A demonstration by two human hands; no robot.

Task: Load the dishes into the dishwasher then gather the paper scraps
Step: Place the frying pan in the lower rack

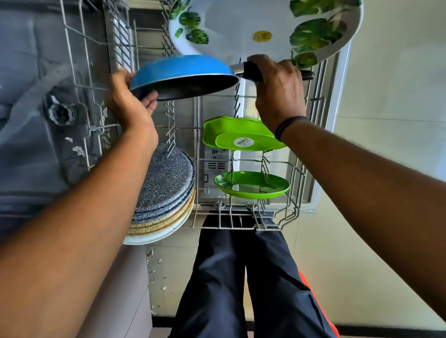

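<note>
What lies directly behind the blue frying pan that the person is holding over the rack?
Behind the blue frying pan stands a large white tray with green leaf prints; the pan covers the tray's lower edge, so its support cannot be seen.

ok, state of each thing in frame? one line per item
blue pan: held on edge above the rack
left hand: supporting pan rim
right hand: gripping pan handle
dishwasher rack: pulled out, partly loaded
green plates: slotted in tines
leaf-print tray: propped at rack's far end
speckled plates: stacked, unloaded
</note>
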